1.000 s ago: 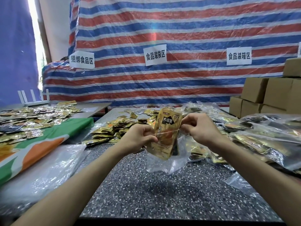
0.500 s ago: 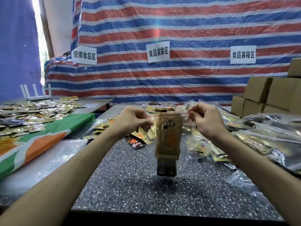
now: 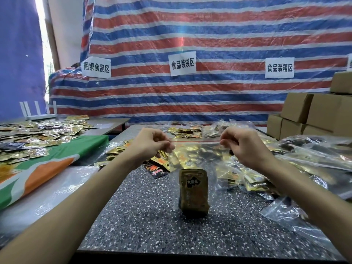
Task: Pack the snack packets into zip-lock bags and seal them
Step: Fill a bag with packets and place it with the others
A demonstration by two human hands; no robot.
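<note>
Both hands are raised over the table. The left hand (image 3: 152,144) and the right hand (image 3: 242,147) each pinch one end of the red-lined top strip of a clear zip-lock bag (image 3: 214,180), fingers curled, with the strip stretched taut between them.

A red, white and blue striped tarpaulin (image 3: 190,35) covers the whole back wall, with a blue curtain (image 3: 19,54) to its left. Below the arms lies the dark speckled tabletop (image 3: 152,216). On a neighbouring surface to the left is a green and orange cloth (image 3: 47,162), and beyond it a wide spread of loose gold packets (image 3: 38,134). Brown cardboard boxes (image 3: 323,115) are stacked at the far right. In front of them, filled clear bags (image 3: 314,149) are heaped along the right side of the tabletop. The held bag hangs upright between the hands over the middle of the tabletop; whether its bottom touches the surface cannot be told. Three white paper signs (image 3: 182,63) with black characters are fixed to the tarpaulin. An empty clear bag (image 3: 282,208) lies flat beside the right forearm. A stack of gold snack packets (image 3: 193,191) stands upright in the bottom of the held bag. A white router (image 3: 38,111) with upright antennas sits at the far left. One red and black packet (image 3: 156,169) lies on the tabletop just below the left hand.
</note>
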